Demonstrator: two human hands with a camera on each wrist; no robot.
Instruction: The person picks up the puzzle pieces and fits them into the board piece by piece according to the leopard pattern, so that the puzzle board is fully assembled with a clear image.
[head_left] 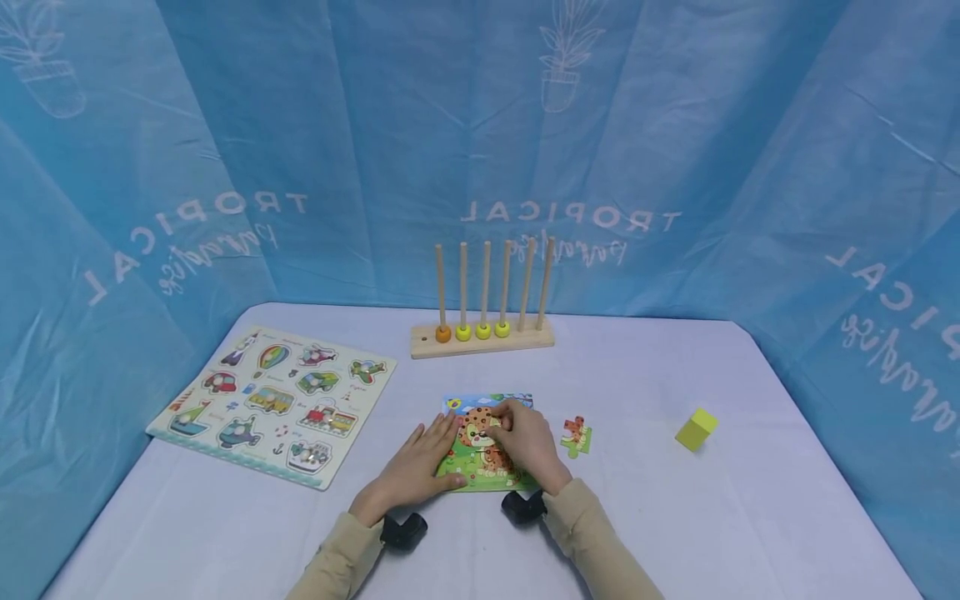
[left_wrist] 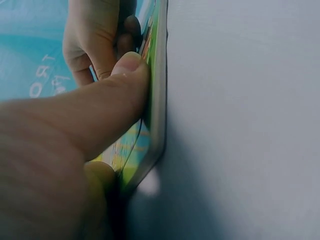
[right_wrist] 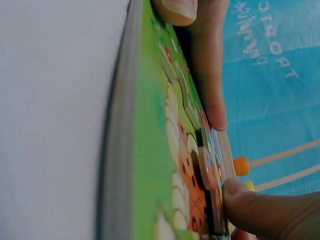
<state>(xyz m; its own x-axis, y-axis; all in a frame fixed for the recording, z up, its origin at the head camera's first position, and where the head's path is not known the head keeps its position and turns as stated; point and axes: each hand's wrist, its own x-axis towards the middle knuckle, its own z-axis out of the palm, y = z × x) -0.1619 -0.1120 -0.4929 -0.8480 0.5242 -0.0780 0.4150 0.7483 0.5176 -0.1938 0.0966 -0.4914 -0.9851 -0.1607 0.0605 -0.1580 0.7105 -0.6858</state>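
Note:
A jigsaw puzzle board point(head_left: 480, 483) with a spotted leopard on green grass lies at the middle of the table. My left hand point(head_left: 420, 467) rests on its left side with fingers extended, the thumb point(left_wrist: 127, 75) on the near edge. Over the upper right of the picture, my right hand point(head_left: 527, 437) pinches a puzzle piece point(right_wrist: 206, 167) between curled fingers and thumb. In the right wrist view that piece stands slightly proud of the board; its far side is hidden. A loose puzzle piece point(head_left: 576, 437) lies on the table right of the board.
A wooden peg board point(head_left: 483, 343) with upright rods and several beads stands behind. To the left lies a vehicle puzzle board point(head_left: 337, 450) with several knobbed pieces. A yellow-green block point(head_left: 697, 430) is at the right. Blue curtain point(head_left: 405, 150) hangs behind the table.

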